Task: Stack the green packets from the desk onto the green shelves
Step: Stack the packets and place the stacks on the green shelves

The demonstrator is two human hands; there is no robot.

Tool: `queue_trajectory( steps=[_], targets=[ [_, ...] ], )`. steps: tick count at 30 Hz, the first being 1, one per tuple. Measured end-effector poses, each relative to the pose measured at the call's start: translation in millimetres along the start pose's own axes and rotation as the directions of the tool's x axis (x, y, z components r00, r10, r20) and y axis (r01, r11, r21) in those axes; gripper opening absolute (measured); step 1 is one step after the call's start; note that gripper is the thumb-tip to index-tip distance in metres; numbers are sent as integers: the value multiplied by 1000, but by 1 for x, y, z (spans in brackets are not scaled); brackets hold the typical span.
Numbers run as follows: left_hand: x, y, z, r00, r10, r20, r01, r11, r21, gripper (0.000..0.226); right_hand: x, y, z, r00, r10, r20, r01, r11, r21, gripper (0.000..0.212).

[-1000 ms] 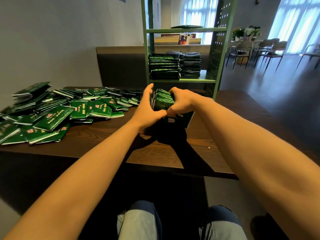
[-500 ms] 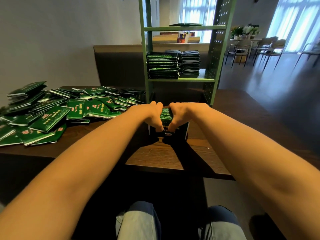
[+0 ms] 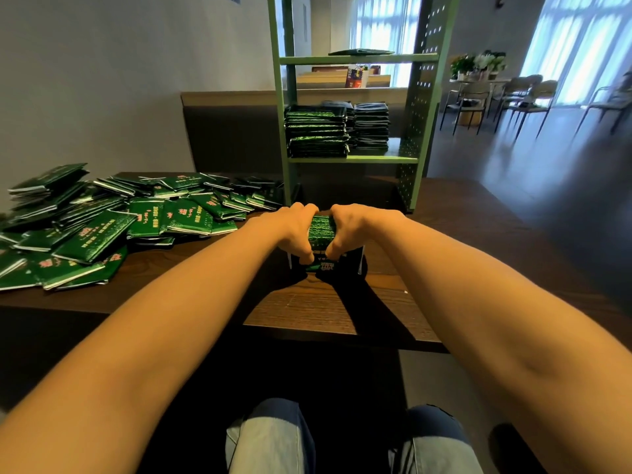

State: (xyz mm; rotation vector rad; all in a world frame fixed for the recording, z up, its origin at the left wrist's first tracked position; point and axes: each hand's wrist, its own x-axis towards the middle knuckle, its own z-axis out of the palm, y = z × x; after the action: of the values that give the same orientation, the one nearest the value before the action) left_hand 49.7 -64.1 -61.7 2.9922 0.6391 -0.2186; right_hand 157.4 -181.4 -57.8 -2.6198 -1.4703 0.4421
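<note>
L hand [image 3: 294, 230], R hand [image 3: 356, 230] fingers tight round pkt bundle [image 3: 321, 229]; pile [image 3: 136, 220] beside, shelves [image 3: 352, 159] behind

Room held a plain grey wall [image 3: 113, 83] at left, dark glossy floor [image 3: 554, 179], several chairs [image 3: 525, 94] and tall daylit windows [image 3: 581, 46] at right.

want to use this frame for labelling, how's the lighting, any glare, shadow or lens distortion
Head view: the windows at right blow out to pale glare; the left hand and right hand throw a black shadow on the desk below the bundle of packets, hiding its base; wide-angle distortion leans the uprights of the green shelves and stretches the forearms; the loose packets look sharp, with glossy highlights.
</note>
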Motion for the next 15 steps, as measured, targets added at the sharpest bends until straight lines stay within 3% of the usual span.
queue_trajectory(
  steps=[3,5,6,8,11,13,15],
  targets=[
    [-6,-11,0,978,-60,-198,50,997,-56,127,-2,5,1,995,45,-86,-40,997,62,74],
    [-11,-17,-2,937,-167,-307,69,949,-308,127,-3,12,2,981,103,-166,-65,973,221,76],
    [-12,-18,-3,920,-244,-308,67,870,-489,125,-5,13,2,969,135,-206,-61,942,331,73],
    [-17,-18,-2,909,-377,-178,92,598,-796,111,-7,13,5,947,194,-258,-22,836,549,58],
    [-25,-12,2,929,-329,172,248,205,-947,84,-11,8,9,920,300,-254,17,615,788,37],
    [-33,-6,7,936,-202,287,302,47,-952,82,-14,2,14,905,370,-211,32,434,900,39],
    [-38,1,13,941,-108,320,317,-38,-948,79,-19,-4,21,902,405,-150,44,259,965,45]
  ],
)
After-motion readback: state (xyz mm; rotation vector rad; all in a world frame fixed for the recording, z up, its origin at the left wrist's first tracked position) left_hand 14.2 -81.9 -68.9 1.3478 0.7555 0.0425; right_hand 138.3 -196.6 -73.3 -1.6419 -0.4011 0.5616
